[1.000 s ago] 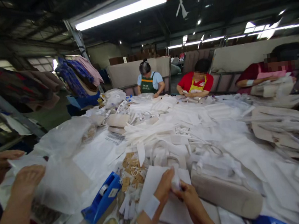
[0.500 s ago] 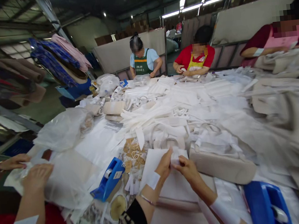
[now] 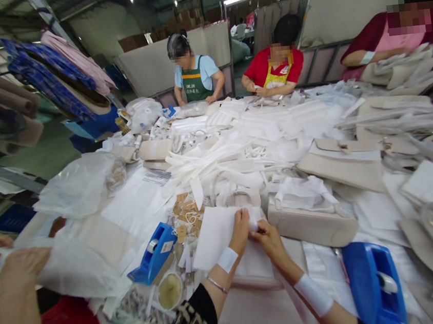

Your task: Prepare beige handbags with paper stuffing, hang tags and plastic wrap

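My left hand [image 3: 240, 231] and my right hand [image 3: 268, 238] meet in front of me, fingers closed on a small piece of white wrapping [image 3: 252, 219]. What lies inside the wrapping cannot be made out. Below them is a beige handbag [image 3: 252, 284], partly covered by a white sheet [image 3: 211, 237] that sticks out left of my left hand. A wrapped strap or handle [image 3: 239, 198] shows just beyond my fingers. To the right of my right hand sits another beige handbag [image 3: 311, 223] with white paper on top.
Blue tape dispensers [image 3: 154, 253] [image 3: 376, 284] flank my arms. Brown tags [image 3: 185, 211] and a round tub [image 3: 170, 291] lie left. A co-worker's hands [image 3: 21, 260] handle a plastic bag [image 3: 72, 264] at far left. White strips [image 3: 200, 158] heap mid-table. Several people sit opposite.
The camera view has turned a little right and down, so the table's right side shows more sharply. My hands stay together on the white wrapping, with small finger shifts.
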The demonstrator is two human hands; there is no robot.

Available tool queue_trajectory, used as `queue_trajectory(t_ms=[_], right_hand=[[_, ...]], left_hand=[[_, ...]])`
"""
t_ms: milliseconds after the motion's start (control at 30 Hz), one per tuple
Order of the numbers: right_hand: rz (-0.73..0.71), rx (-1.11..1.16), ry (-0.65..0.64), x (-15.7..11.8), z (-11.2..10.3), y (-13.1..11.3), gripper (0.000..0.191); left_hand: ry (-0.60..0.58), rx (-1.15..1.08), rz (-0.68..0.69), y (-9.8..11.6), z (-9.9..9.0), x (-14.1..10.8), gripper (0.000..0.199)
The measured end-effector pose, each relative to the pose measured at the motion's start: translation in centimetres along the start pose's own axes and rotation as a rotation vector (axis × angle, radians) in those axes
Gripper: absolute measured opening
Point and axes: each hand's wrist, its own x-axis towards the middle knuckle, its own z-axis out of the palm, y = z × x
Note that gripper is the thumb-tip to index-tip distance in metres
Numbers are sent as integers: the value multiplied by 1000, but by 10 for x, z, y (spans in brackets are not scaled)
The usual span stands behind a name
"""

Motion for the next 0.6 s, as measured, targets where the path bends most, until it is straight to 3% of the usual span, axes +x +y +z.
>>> queue_trajectory(t_ms=[100, 233, 400, 600], right_hand=[[-32, 18, 14, -3, -4, 2, 11], [-61, 20, 32, -3, -3, 5, 12], [-84, 8, 45, -2, 1, 9, 15], [-43, -48, 40, -5, -8, 11, 21]], left_hand=[[77, 52, 30, 3, -13, -4, 40], [-59, 43, -64, 4, -22, -12, 42], [-187, -57, -161, 6, -15, -11, 56], [-185, -138, -170, 1, -6, -5, 57]])
